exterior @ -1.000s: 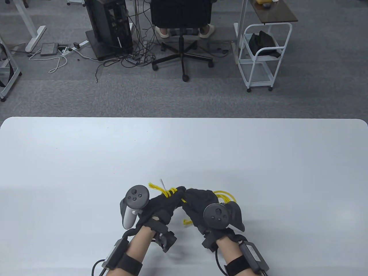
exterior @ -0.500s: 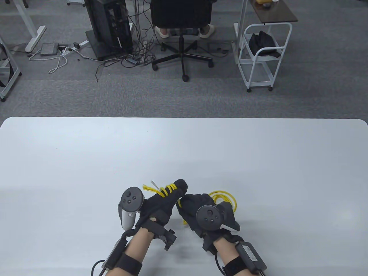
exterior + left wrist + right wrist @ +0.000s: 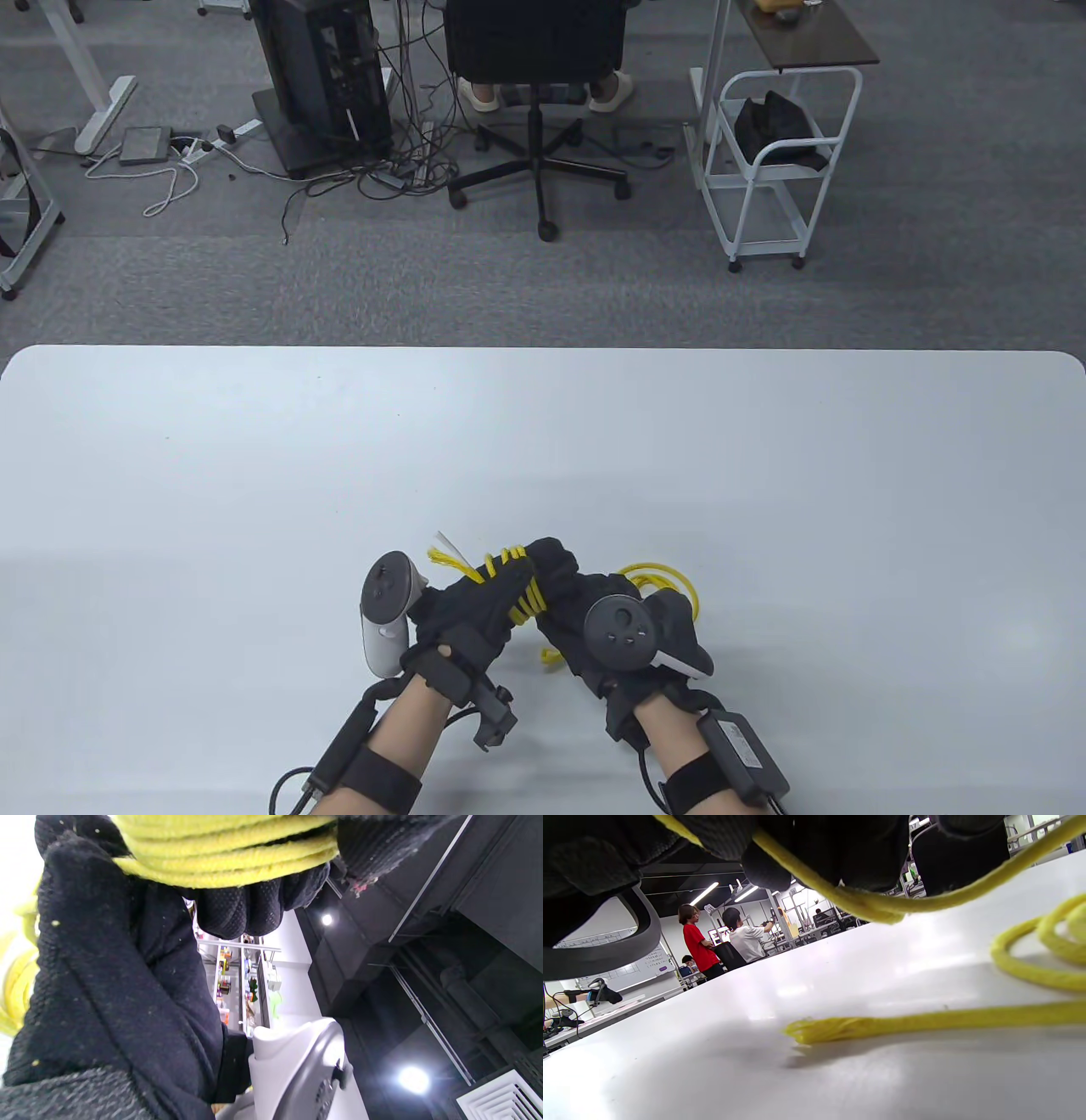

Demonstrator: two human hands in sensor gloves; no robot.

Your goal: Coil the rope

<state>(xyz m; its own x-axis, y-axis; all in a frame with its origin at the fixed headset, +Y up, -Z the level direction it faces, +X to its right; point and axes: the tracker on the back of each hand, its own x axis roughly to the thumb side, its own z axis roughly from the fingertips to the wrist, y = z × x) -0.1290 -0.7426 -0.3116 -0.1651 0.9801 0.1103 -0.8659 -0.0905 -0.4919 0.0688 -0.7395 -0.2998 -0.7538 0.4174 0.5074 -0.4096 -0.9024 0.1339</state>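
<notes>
A yellow rope [image 3: 519,587] is wound in several turns around the fingers of my left hand [image 3: 484,590]. The wraps show close up in the left wrist view [image 3: 225,861]. A frayed end [image 3: 445,558] sticks out at the hand's far left. My right hand [image 3: 585,607] lies against the left one and grips the running strand [image 3: 865,906]. Loose loops [image 3: 666,586] lie on the white table [image 3: 543,441] behind the right hand. The other frayed end [image 3: 823,1027] rests on the table under the right hand.
The hands work near the table's front edge [image 3: 543,798]. Beyond the far edge stand an office chair [image 3: 536,93], a computer tower [image 3: 318,81] with cables, and a white cart [image 3: 776,161].
My left hand has rolled so its tracker turns sideways, and my right hand has moved up against its fingers. More yellow turns show on the left hand.
</notes>
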